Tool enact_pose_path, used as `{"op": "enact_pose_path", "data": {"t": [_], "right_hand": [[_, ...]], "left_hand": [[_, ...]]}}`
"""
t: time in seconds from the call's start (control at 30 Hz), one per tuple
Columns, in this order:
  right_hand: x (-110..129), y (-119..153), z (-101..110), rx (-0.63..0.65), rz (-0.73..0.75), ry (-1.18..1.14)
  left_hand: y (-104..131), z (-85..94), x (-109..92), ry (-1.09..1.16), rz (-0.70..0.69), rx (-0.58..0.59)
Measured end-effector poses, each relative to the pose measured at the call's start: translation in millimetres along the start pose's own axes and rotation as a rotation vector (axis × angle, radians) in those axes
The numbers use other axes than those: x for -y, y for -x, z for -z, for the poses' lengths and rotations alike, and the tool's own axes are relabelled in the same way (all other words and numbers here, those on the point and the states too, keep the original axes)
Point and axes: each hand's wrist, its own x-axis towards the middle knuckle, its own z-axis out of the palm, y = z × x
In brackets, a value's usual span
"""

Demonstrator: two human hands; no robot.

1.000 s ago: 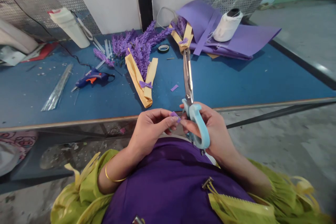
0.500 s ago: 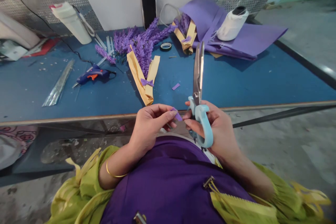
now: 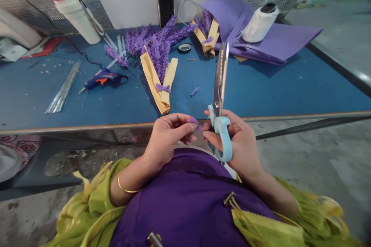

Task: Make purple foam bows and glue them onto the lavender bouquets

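Observation:
My left hand [image 3: 169, 136] pinches a small purple paper strip [image 3: 196, 123] between thumb and forefinger. Closed around the light-blue handles of a pair of scissors [image 3: 220, 96], my right hand [image 3: 239, 139] has its thumb and fingertip close to the strip's right end; whether they grip it I cannot tell. The scissor blades point up and away, shut. Beyond my left hand lies a lavender bunch [image 3: 159, 58] in folded tan paper [image 3: 153, 88], with a purple bow [image 3: 163, 88] on it. A small purple scrap [image 3: 194, 91] lies on the blue table [image 3: 255, 96].
A glue gun [image 3: 101, 78] and clear strips [image 3: 63, 88] lie to the left, near a white bottle [image 3: 77, 19]. At the back are a phone [image 3: 165, 2], a tape roll [image 3: 184, 48], a second wrapped bunch [image 3: 208, 38], purple sheets [image 3: 290, 42] and a thread cone [image 3: 257, 25].
The camera view has shifted slightly. The purple strip between my fingers looks more bent or twisted, and the scissors have tilted a little. Both hands stay in nearly the same place.

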Motion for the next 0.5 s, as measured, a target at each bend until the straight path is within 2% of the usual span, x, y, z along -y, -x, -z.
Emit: {"op": "enact_pose_path", "data": {"t": [0.5], "right_hand": [[-5.7, -0.4, -3.1, -0.028, 0.019, -0.04]], "left_hand": [[4.2, -5.5, 5.6, -0.124, -0.194, -0.087]]}}
